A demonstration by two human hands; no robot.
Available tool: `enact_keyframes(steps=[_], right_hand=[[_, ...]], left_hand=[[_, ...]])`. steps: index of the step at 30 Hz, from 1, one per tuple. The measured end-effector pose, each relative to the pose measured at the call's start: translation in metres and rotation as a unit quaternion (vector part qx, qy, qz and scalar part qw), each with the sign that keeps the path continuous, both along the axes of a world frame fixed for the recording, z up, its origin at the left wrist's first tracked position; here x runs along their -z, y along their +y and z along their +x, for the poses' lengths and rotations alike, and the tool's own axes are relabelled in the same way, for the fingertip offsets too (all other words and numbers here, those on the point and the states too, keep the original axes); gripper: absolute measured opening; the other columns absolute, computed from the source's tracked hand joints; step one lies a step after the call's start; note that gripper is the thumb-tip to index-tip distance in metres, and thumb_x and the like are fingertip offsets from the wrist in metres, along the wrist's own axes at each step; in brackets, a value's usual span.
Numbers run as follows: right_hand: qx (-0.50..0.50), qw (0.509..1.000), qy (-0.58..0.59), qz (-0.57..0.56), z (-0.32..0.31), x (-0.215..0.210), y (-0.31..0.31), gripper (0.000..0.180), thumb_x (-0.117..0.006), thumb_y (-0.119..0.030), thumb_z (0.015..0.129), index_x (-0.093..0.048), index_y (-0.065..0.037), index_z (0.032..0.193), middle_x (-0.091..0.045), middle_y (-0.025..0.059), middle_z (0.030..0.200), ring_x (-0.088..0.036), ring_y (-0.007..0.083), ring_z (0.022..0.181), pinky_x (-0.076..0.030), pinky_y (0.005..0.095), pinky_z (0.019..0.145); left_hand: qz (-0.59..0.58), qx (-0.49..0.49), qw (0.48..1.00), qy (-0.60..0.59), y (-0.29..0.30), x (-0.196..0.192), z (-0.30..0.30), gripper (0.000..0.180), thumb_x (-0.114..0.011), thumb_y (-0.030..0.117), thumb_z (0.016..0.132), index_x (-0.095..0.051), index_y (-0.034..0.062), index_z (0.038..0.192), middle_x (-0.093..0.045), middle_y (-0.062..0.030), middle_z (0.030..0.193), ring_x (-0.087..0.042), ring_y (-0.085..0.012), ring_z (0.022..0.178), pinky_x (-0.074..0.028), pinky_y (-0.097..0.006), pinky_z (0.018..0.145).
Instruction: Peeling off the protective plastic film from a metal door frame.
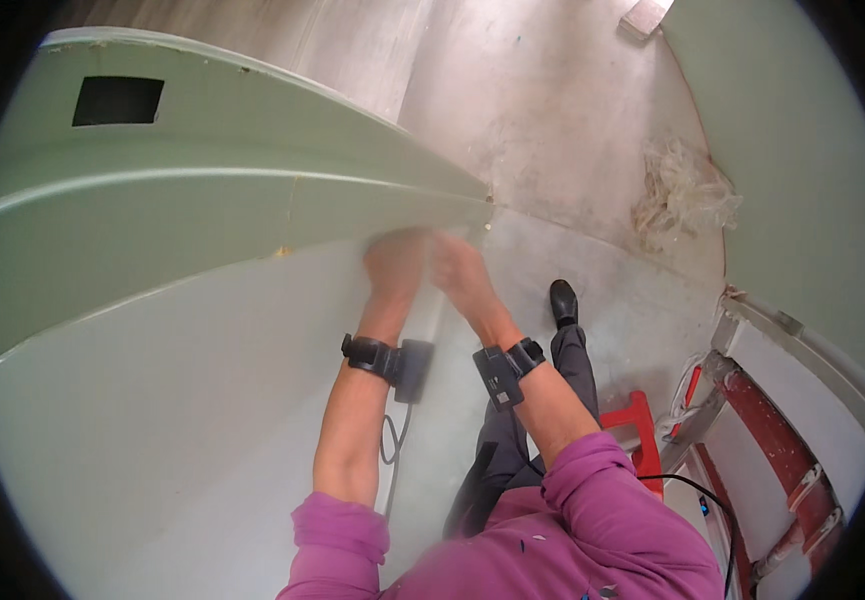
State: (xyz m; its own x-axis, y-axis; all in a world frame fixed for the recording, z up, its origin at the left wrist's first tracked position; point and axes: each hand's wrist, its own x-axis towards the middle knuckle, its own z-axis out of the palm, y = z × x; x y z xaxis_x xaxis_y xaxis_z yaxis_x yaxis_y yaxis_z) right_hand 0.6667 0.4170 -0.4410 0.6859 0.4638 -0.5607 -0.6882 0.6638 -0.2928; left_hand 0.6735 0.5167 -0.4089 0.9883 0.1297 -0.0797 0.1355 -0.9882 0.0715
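Note:
My two bare hands are close together in front of me, along the lower edge of a curved pale green panel (202,215). My left hand (395,265) is blurred by motion, and its fingers cannot be made out. Just to its right is my right hand (460,268), its fingers also smeared and pointing toward the left hand. Whether either hand holds anything is not visible. Below the panel's edge spreads a smooth whitish surface (182,420). Each wrist carries a black strap with a small box; the right one (498,377) has a cable.
A dark rectangular cut-out (118,101) opens in the green panel at upper left. Crumpled clear plastic film (687,190) lies on the floor (522,110). Near my right leg stands a red plastic object (640,425). Beside it is a worn red-and-white frame (772,430). A pale green wall (792,150) rises at right.

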Motion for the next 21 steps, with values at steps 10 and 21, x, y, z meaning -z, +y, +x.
enact_keyframes(steps=[10,21], right_hand=[[0.013,0.993,0.099,0.064,0.043,-0.013,-0.008,0.015,-0.053,-0.018,0.075,-0.05,-0.005,0.08,-0.03,-0.0067,0.052,-0.022,0.0015,0.038,-0.02,0.0148,0.033],[0.011,0.959,0.134,0.251,0.046,0.018,-0.011,0.01,-0.051,-0.017,0.076,-0.045,-0.01,0.075,-0.029,-0.0073,0.05,-0.023,0.0015,0.036,-0.02,0.0147,0.032]], left_hand=[[0.017,0.039,0.999,-0.025,-0.004,0.016,0.022,0.013,-0.043,0.017,0.074,-0.049,0.0071,0.068,-0.054,-0.0097,0.064,-0.053,-0.0261,0.059,-0.042,-0.036,0.048],[-0.025,0.07,0.992,-0.099,-0.011,0.018,0.03,0.015,-0.045,0.017,0.073,-0.047,0.0068,0.062,-0.05,-0.0096,0.059,-0.052,-0.0256,0.056,-0.041,-0.034,0.044]])
